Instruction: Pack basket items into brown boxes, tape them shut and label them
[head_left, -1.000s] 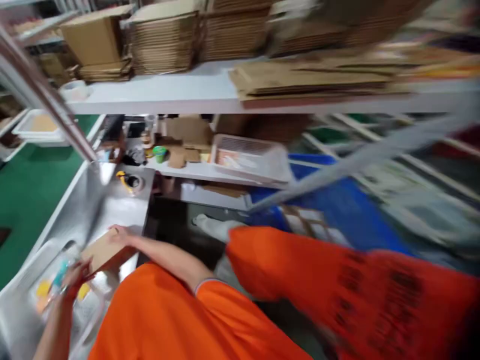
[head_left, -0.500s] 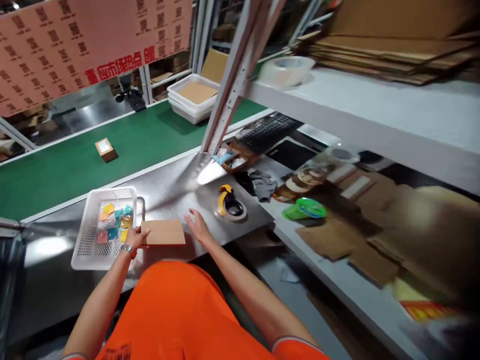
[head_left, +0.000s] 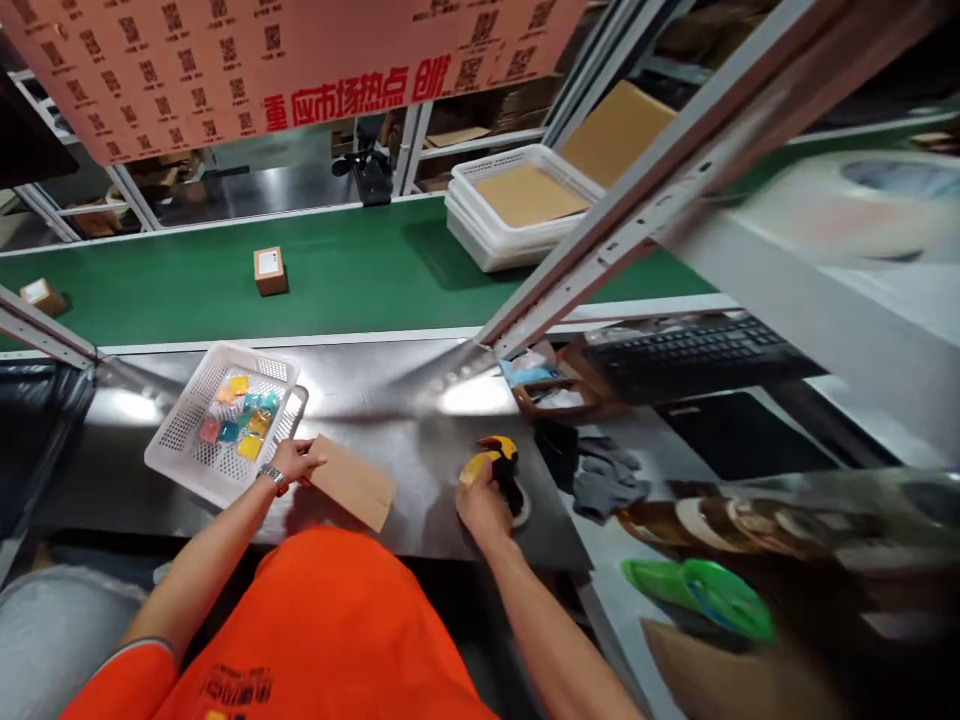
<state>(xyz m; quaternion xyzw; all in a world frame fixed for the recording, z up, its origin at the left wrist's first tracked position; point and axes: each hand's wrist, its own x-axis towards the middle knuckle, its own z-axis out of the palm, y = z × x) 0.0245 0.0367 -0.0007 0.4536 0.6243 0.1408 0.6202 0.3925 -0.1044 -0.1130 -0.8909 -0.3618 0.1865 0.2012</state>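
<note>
My left hand (head_left: 295, 463) is closed on the left end of a flat brown cardboard box (head_left: 352, 483), held over the metal table close to my body. Close to the table's right end, my right hand (head_left: 484, 500) is wrapped round a yellow and black tape dispenser (head_left: 504, 452); part of the dispenser is hidden by the fingers. Left of the box sits a white perforated plastic basket (head_left: 176, 432) with several small colourful plastic-wrapped packets (head_left: 238, 418) in it.
Behind the metal table (head_left: 375, 380) runs a green conveyor belt (head_left: 360, 270) carrying small labelled boxes (head_left: 269, 271) and stacked white trays (head_left: 487, 245). A slanted metal post (head_left: 600, 240) rises at the right. The side shelf holds grey gloves (head_left: 609, 478), a keyboard (head_left: 690, 350) and a green cup (head_left: 697, 595).
My right hand has moved right and closed on the tape dispenser. The cardboard box has turned, its right end now nearer my body. The view has swung, and a second small box shows at left.
</note>
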